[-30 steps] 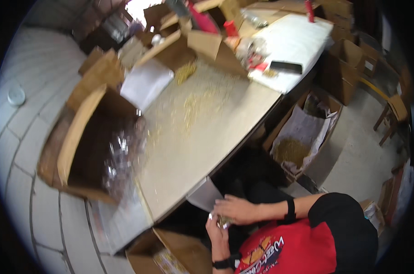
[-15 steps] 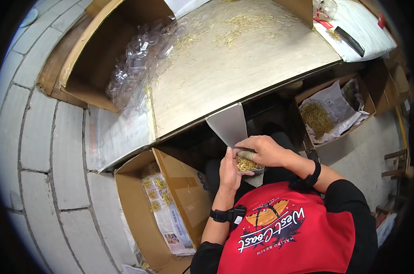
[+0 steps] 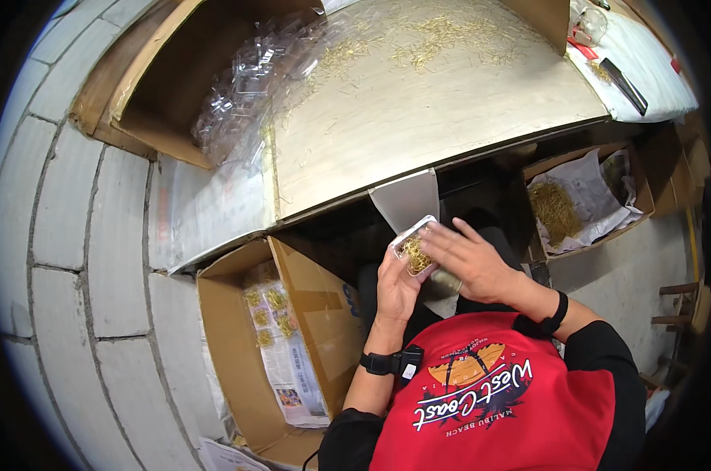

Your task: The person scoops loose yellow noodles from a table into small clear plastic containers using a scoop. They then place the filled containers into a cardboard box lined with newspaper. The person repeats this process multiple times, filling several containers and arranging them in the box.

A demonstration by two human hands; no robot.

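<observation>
A small clear plastic box (image 3: 426, 221) is gripped in my left hand (image 3: 399, 292), tilted, above my lap. Thin gold-coloured wire pieces (image 3: 413, 253) lie inside it in a tangled heap. Across the box's right side reaches my right hand (image 3: 475, 271), fingers stretched out and laid against the box and its contents. A greenish wrap shows low on that hand, partly hidden. Just beyond the box, a pale grey flap (image 3: 406, 200) hangs at the edge of the worktable (image 3: 371, 145).
A cardboard box (image 3: 312, 330) at left holds small gold-filled packs on newspaper. Another carton (image 3: 587, 243) at right holds a gold heap on paper. Clear empty boxes (image 3: 249, 86) spill from a tilted carton (image 3: 151, 94). A black tool (image 3: 624, 86) lies on a white covered surface.
The box has tipped up in my left hand and shows more of its rim. My right hand has gone from curled fingers at the box to fingers stretched across it. The whole view has shifted slightly.
</observation>
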